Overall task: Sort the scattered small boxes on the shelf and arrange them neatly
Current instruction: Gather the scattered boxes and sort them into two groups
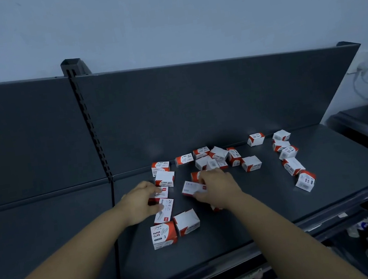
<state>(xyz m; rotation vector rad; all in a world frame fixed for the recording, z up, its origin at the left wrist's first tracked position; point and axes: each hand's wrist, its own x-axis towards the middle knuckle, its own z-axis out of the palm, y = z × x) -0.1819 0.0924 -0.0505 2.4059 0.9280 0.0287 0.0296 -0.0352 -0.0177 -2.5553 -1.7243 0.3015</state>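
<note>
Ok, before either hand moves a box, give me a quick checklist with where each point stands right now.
1. Right hand holds the flat box securely: ok, fingers curl round its end.
2. Left hand has a grip on the white box: cannot tell, fingertips touch it but the hold is hidden.
3. Kinds separated: not ok, the 24/6 box lies beside the paper clips box.
4. Bare shelf to start a row: ok, at the front between the arms.
5. Back cluster tidy: not ok, boxes lean at mixed angles.
6. Right-side column squared up: not ok, boxes turned differently.
</note>
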